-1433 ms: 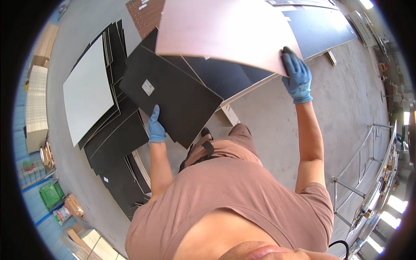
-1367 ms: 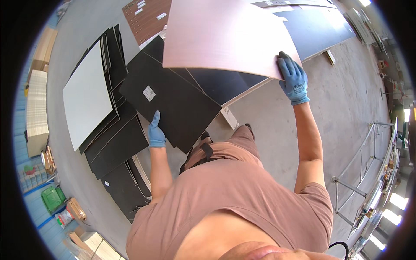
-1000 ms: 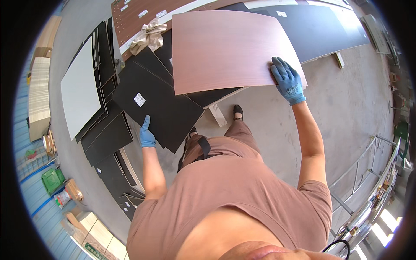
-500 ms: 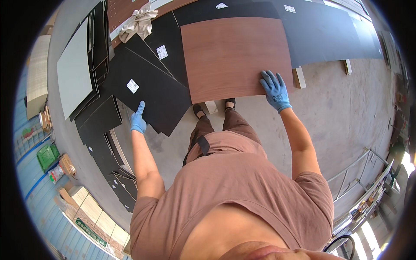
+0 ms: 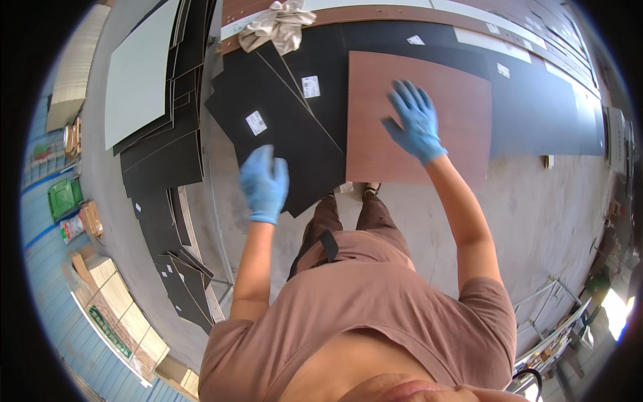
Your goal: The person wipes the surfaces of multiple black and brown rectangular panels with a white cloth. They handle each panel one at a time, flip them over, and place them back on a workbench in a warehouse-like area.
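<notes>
In a blue glove, my left hand [image 5: 264, 185] is over the near edge of a black panel [image 5: 274, 127] with a white label on it; the fingers are blurred but look apart. My right hand [image 5: 415, 120], gloved alike, is over a reddish-brown wood-grain panel [image 5: 395, 157], its fingers spread and holding nothing. Whether either hand touches the panel under it I cannot tell. The brown panel lies across a long dark sheet [image 5: 542, 120], right beside the labelled black panel.
A crumpled beige cloth [image 5: 280, 27] lies at the far side, near long brown strips with holes. To the left is a stack of dark boards [image 5: 161, 157] with a pale panel [image 5: 139, 74] on top. At the lower right stands a metal frame [image 5: 552, 298].
My right hand has moved off the brown panel's near right edge to over its middle. My left hand has lost its pointing pose, its fingers now apart. The whole view has shifted.
</notes>
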The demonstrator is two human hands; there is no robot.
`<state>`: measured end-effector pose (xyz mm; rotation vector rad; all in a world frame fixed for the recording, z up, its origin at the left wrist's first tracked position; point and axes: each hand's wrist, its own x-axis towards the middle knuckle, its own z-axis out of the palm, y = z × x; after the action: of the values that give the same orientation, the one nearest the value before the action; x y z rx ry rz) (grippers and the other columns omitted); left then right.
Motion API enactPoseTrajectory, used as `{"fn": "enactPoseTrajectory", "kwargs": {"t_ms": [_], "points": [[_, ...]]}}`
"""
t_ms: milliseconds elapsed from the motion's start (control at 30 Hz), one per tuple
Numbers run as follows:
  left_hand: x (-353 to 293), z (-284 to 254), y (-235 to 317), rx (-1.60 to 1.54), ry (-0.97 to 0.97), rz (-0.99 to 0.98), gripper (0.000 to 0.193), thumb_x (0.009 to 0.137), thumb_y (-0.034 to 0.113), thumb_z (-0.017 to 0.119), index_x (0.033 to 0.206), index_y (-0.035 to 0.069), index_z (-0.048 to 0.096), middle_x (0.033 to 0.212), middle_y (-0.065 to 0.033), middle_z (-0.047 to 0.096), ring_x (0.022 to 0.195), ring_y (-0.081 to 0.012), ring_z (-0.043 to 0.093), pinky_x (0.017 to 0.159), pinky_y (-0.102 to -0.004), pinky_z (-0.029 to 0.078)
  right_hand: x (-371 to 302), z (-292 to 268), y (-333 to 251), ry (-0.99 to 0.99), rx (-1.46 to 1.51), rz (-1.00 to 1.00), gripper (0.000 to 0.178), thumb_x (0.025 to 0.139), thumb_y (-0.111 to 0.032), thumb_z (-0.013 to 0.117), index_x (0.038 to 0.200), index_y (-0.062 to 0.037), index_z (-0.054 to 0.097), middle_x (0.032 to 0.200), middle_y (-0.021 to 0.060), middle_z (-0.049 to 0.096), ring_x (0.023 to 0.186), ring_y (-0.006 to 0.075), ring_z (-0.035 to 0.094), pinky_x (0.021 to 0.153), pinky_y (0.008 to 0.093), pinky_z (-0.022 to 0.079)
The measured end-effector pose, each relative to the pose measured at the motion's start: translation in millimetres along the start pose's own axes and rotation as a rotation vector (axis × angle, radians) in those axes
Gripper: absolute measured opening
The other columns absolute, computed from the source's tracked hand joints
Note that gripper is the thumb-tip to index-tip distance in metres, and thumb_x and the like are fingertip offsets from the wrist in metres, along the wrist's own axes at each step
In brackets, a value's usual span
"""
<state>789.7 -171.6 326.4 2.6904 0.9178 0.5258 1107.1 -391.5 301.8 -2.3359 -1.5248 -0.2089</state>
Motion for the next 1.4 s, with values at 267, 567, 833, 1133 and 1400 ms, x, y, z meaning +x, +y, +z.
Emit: {"fn": "enactPoseTrajectory", "kwargs": {"t_ms": [267,567,833,1133,1400], "points": [[-3,81,71,-0.223,-0.443,0.400,0.079,0.083,0.047,0.077,0.152,0.016,0.055,0.161,-0.0192,0.043,0.150,-0.0435,0.035,0.121,-0.0648,0.026,276,153,-94,0.233,0.072,-0.006,0.059,0.087,-0.039,0.078,0.138,-0.0156,0.059,0.147,0.0163,0.057,0.139,0.0369,0.050,0.114,0.0496,0.041],[-23,128,54,-0.113,-0.468,0.472,0.079,0.070,0.046,0.091,0.141,0.024,0.066,0.167,-0.0150,0.034,0.152,-0.0457,0.032,0.125,-0.0657,0.025,359,252,-78,-0.093,0.058,0.044,0.049,0.088,-0.040,0.072,0.134,-0.0207,0.065,0.159,0.0225,0.047,0.135,0.0460,0.055,0.104,0.0655,0.046],[-17,116,61,-0.185,-0.504,0.448,0.111,0.061,0.041,0.095,0.159,0.023,0.046,0.167,-0.0165,0.037,0.151,-0.0443,0.036,0.124,-0.0650,0.026,342,174,-25,0.402,0.212,0.168,0.046,0.086,-0.012,0.066,0.132,-0.0138,0.064,0.113,0.0222,0.068,0.103,0.0431,0.066,0.089,0.0535,0.054],[-16,116,63,-0.220,-0.493,0.449,0.114,0.057,0.033,0.097,0.159,0.026,0.047,0.168,-0.0172,0.035,0.151,-0.0456,0.034,0.123,-0.0669,0.023,101,16,146,0.692,0.457,0.661,0.040,0.093,-0.021,0.075,0.129,-0.0053,0.070,0.121,0.0198,0.073,0.109,0.0377,0.070,0.092,0.0434,0.055],[-15,120,61,-0.148,-0.485,0.521,0.116,0.058,0.036,0.096,0.161,0.024,0.044,0.169,-0.0201,0.033,0.152,-0.0472,0.033,0.124,-0.0658,0.020,-24,72,157,0.394,-0.504,0.714,0.044,0.095,-0.023,0.063,0.136,-0.0102,0.062,0.129,0.0165,0.070,0.112,0.0356,0.069,0.095,0.0440,0.056]]}}
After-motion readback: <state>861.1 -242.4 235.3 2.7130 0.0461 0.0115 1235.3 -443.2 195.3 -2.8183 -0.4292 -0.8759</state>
